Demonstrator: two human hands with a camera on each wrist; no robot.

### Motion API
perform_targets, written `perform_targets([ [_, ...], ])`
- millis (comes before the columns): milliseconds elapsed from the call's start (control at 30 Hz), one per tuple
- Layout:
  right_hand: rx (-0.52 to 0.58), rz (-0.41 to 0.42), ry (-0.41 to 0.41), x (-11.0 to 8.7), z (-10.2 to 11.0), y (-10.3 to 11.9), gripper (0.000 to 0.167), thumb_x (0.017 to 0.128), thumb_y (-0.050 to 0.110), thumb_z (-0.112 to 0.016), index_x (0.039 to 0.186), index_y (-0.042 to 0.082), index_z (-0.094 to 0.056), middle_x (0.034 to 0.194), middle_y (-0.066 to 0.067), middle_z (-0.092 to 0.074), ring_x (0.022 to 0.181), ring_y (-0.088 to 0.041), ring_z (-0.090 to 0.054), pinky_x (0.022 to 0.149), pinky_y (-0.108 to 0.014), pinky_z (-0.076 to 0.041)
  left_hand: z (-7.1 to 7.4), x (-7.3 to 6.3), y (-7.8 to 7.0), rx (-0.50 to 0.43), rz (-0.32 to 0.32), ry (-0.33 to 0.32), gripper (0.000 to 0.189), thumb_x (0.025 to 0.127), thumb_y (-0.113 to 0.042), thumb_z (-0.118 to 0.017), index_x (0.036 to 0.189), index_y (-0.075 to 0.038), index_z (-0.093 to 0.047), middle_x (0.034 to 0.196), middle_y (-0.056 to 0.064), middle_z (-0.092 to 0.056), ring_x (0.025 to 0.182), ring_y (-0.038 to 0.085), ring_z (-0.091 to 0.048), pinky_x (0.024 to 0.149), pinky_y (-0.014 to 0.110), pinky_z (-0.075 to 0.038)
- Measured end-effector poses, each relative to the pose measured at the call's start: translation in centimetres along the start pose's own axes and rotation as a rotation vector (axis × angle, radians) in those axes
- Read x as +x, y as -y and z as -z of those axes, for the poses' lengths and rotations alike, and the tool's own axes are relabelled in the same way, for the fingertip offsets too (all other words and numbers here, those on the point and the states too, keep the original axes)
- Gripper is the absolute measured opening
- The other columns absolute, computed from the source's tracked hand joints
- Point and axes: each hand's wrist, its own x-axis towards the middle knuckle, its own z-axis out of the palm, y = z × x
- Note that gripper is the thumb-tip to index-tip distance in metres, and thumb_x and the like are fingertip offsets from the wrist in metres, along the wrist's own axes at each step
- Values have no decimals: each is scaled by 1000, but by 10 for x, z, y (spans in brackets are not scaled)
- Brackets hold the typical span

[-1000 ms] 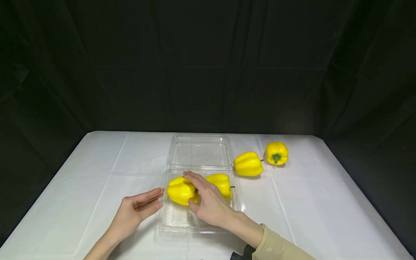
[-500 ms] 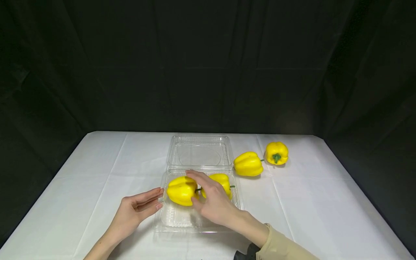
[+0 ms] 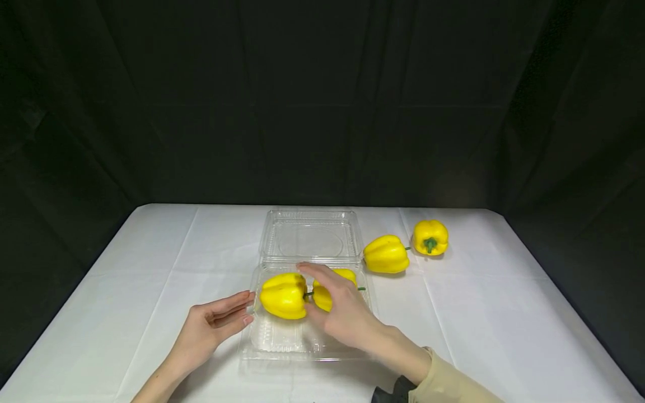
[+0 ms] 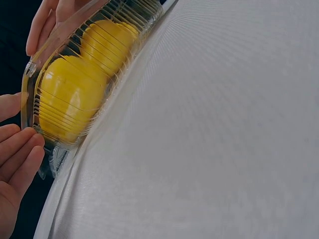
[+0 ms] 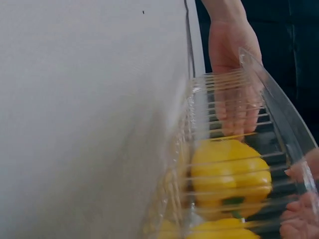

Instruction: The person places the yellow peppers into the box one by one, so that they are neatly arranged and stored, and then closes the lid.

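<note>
In the head view, a clear plastic hinged container (image 3: 277, 340) lies unfolded, its lid (image 3: 309, 221) to the back. Two yellow bell peppers are in its base: a left one (image 3: 283, 296) and a right one (image 3: 322, 295), stems to the right. My right hand (image 3: 347, 313) hovers over the right pepper, hiding part of it; its fingers are spread and grip nothing, thumb close by the left pepper's stem. At the container's left edge is my left hand (image 3: 211, 324), fingers fairly straight, fingertips against the clear wall (image 4: 31, 99) in the left wrist view.
Two more yellow bell peppers lie outside the container, one (image 3: 386, 254) by its back right corner and another (image 3: 430, 238) farther right. A white cloth (image 3: 494, 313) covers the table; a black curtain (image 3: 322, 112) hangs behind it.
My right hand has let go of the left pepper and drawn off to the right, so that pepper's stem now shows. My left hand stays in place.
</note>
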Motion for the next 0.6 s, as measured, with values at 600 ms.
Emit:
perform_targets([
  [600,-47,10,-131,-11,31,-9,68,81,8,-80,142,22,-54,145,5,-56,135,-19,-51,115,-46,-43,0,0,0,16,12,-9,48,86,-15,-79,130,-2,-65,130,12,-67,113,7,-66,92,21,-57],
])
